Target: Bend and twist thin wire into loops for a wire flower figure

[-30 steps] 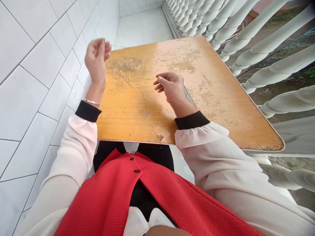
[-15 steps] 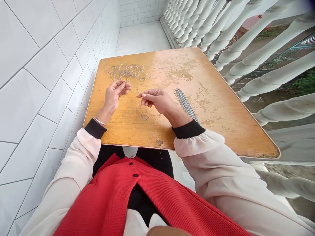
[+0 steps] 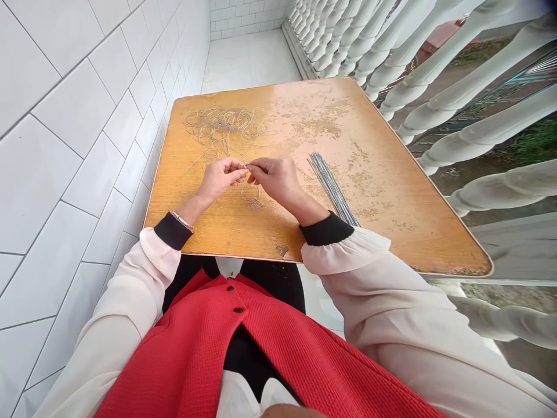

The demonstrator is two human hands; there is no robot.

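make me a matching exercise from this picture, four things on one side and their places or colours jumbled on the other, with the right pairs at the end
Things
1. tangled strands
2. bundle of thin rods
3. bracelet
4. buttoned garment

Places and colours
A. red
B. on the table, to the right of the right hand
C. around the left wrist
D. toward the far left part of the table

Right pairs
1-D
2-B
3-C
4-A
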